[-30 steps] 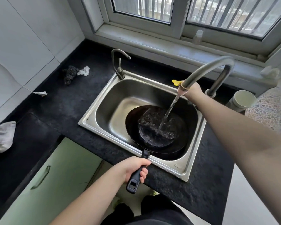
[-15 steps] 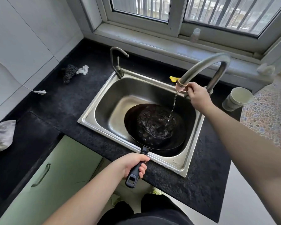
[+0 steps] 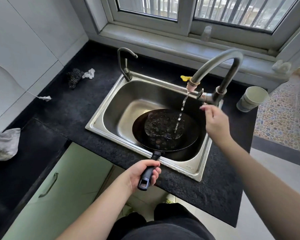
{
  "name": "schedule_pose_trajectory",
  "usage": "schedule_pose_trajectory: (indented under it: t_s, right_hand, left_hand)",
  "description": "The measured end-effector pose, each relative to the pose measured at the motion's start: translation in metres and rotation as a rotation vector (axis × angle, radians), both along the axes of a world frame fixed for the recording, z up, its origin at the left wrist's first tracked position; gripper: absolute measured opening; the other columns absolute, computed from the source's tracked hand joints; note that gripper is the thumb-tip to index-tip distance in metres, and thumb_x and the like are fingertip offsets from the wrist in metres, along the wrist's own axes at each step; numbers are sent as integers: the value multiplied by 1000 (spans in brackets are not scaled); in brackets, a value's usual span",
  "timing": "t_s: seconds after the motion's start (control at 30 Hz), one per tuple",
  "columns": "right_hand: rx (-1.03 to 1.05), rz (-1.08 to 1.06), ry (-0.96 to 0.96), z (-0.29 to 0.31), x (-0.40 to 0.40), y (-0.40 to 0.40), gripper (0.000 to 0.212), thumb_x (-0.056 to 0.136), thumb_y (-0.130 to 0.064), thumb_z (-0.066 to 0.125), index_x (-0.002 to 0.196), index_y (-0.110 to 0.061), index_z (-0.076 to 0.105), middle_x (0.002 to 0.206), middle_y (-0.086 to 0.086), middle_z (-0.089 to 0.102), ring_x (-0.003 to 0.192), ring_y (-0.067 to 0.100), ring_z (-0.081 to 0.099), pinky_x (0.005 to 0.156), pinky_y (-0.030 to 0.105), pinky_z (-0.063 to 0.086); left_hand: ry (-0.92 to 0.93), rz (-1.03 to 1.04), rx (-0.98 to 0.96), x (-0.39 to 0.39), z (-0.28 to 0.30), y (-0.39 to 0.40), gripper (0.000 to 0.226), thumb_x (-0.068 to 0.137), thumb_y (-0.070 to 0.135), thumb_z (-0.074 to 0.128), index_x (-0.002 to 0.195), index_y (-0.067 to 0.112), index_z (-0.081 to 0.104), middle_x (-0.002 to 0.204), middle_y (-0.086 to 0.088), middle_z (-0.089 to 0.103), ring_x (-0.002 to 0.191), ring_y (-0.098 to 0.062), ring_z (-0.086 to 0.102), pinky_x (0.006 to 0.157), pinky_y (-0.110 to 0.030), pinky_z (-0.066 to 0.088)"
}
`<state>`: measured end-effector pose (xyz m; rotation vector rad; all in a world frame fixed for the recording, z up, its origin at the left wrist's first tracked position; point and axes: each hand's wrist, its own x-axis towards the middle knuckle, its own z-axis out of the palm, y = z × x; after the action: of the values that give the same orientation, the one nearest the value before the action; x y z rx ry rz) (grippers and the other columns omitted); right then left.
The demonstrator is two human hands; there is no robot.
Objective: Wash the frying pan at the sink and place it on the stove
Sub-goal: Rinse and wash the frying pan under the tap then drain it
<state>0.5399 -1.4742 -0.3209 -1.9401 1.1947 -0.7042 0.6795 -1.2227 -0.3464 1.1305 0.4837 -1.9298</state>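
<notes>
One round black frying pan (image 3: 164, 130) in the steel sink (image 3: 111, 108); left hand (image 3: 142, 174) grips its handle, right hand (image 3: 215, 122) hangs loose, empty.

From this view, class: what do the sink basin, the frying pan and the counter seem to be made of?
Sink basin: likely stainless steel, brushed grey with soft reflections. Frying pan: dark metal, matte black, probably coated or seasoned; its handle looks plastic. Counter: black speckled stone or a stone-look surface, slightly rough.
</notes>
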Motion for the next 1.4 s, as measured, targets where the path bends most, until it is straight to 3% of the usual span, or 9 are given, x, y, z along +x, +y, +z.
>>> schedule_pose_trajectory:
  t_s: [0.13,0.23,0.37,0.57,0.63,0.73,1.03,1.2,1.4]
  right_hand:
    - [537,25,-112,-21,-16,79,35,102,-25,40,81,-15,66,76,0,71,57,6,62,49,17,45]
    - [720,65,-79,-37,-19,127,26,99,-22,51,82,-11,67,66,1,68,50,6,58,45,16,43]
    - [935,-3,-131,-40,-4,155,9,96,-17,55,98,-11,62,75,6,69,53,9,61,45,16,46]
    - [1302,-102,-244,-24,31,169,45,102,-40,37,102,-7,67,100,10,70,85,23,67,76,36,53]
    - [1403,-89,-319,-18,41,170,51,102,-46,31,96,-9,66,84,6,74,80,22,68,78,36,51]
    - [1530,-145,-414,-10,56,173,51,100,-52,32,87,-8,55,53,3,60,48,16,60,56,29,54]
    - [1690,104,-317,-12,80,211,55,90,-66,35,88,-15,58,45,6,41,32,19,39,42,18,41]
    - [1655,60,-421,-12,92,228,29,98,-43,42,100,-16,54,108,3,69,47,20,46,36,18,38]
    - [1472,-84,-297,0,115,251,27,98,-34,48,109,-10,52,78,-1,67,24,14,32,32,12,26]
  left_hand:
    - [-27,-60,51,7,9,-13,25,96,24,52,73,13,50,48,5,44,31,-5,41,29,-14,33]
    - [-40,-64,90,15,23,-26,30,97,25,48,70,12,48,46,4,43,29,-6,40,28,-12,31]
    - [-66,-41,56,25,43,-38,26,94,15,43,69,10,45,49,3,43,30,-6,41,29,-13,33]
    - [-185,-114,-21,31,60,-50,30,96,8,40,66,10,42,48,2,43,31,-4,42,30,-11,34]
    - [-209,-157,-53,29,60,-48,27,96,6,37,71,7,45,47,2,44,31,-3,42,31,-11,33]
    - [-291,-207,-95,24,49,-33,25,98,5,34,88,3,57,45,3,44,31,-1,40,30,-11,33]
    - [-644,-300,-240,27,23,26,19,91,-5,44,81,10,51,52,-5,42,31,-9,38,34,-14,33]
    - [-724,-351,-346,39,20,51,19,90,-7,42,80,9,45,53,-6,42,34,-12,40,36,-17,35]
    - [-684,-334,-405,54,24,69,25,90,-10,37,72,8,41,48,-2,44,32,-11,39,36,-17,34]
